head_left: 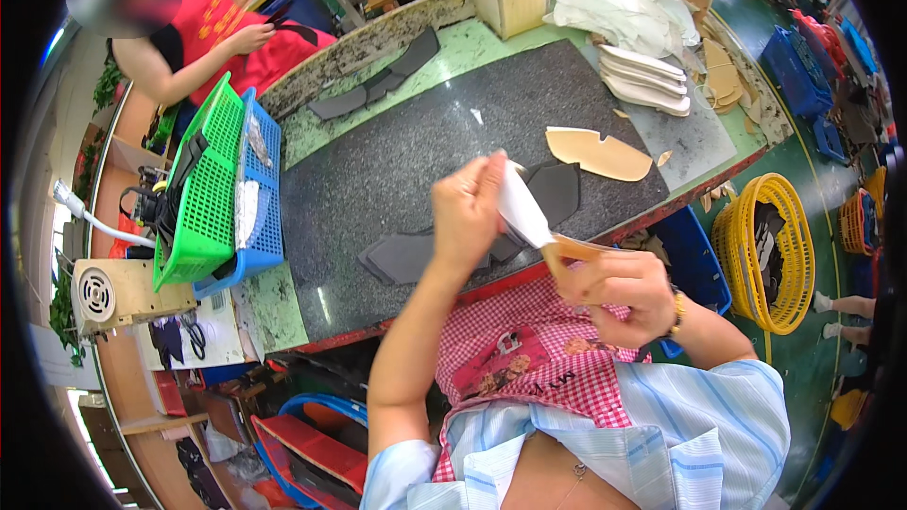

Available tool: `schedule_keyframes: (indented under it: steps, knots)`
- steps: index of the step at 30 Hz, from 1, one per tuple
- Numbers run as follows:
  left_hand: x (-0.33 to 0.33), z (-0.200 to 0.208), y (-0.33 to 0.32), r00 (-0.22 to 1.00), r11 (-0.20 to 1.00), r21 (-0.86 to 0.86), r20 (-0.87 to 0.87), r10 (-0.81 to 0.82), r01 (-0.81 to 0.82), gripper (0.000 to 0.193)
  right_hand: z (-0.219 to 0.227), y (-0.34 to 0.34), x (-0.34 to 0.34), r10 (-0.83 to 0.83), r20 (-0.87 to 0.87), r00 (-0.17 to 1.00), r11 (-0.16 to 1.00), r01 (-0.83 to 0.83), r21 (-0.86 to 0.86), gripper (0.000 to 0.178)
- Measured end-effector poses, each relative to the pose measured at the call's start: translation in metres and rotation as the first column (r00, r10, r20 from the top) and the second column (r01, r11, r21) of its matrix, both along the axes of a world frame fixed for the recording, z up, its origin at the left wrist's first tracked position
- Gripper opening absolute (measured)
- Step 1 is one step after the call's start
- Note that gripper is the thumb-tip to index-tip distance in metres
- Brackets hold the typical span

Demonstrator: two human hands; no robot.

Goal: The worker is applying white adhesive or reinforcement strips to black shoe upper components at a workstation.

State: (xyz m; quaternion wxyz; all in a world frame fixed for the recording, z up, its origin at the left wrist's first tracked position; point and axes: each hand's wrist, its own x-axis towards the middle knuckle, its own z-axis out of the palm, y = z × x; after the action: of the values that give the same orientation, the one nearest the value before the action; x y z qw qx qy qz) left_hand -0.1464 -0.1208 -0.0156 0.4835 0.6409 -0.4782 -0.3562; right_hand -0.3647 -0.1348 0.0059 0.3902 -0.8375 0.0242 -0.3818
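Note:
Above the near edge of a dark grey work board [378, 170], a white curved flat piece [521, 206] is stretched between my hands. My left hand [468, 212] is closed on its upper end, thumb uppermost. Its other end meets a tan backing strip [578, 248], which my right hand [628, 291] pinches. White and tan seem to part near the right fingers; slight blur hides the exact join. Beneath the hands lie dark grey cut pieces [404, 257], partly covered by my left arm. A notched tan sheet [600, 153] lies just beyond.
At the right of the bench are stacked white curved pieces [642, 83] and crumpled white sheets [624, 14]. Green [213, 179] and blue [260, 217] baskets stand left, a yellow basket [765, 255] on the floor at right. A co-worker in a red apron [213, 24] sits far left.

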Motion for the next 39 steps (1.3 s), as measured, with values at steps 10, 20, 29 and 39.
schedule_keyframes:
  steps: [10,20,29,39]
  knots:
    - [0.003,0.013,0.079,0.766,0.783,-0.286,0.545,-0.341,0.552,0.018,-0.083,0.024,0.01,-0.044,0.396,0.917,-0.301,-0.39,0.87,0.063]
    - [0.054,-0.065,0.087,0.944,0.97,-0.02,-0.234,0.233,-0.244,0.077,-0.078,-0.021,0.076,-0.174,-0.064,0.983,0.523,0.147,0.84,0.034]
    - [0.054,-0.066,0.083,0.894,0.996,-0.01,-0.442,0.077,-0.091,0.07,-0.095,-0.017,0.079,-0.233,-0.278,0.932,0.771,0.351,0.531,0.028]
    - [0.05,-0.065,0.085,0.987,0.996,0.048,-0.141,0.082,-0.076,0.063,-0.112,-0.014,0.082,-0.359,-0.337,0.871,0.87,0.443,0.218,0.03]
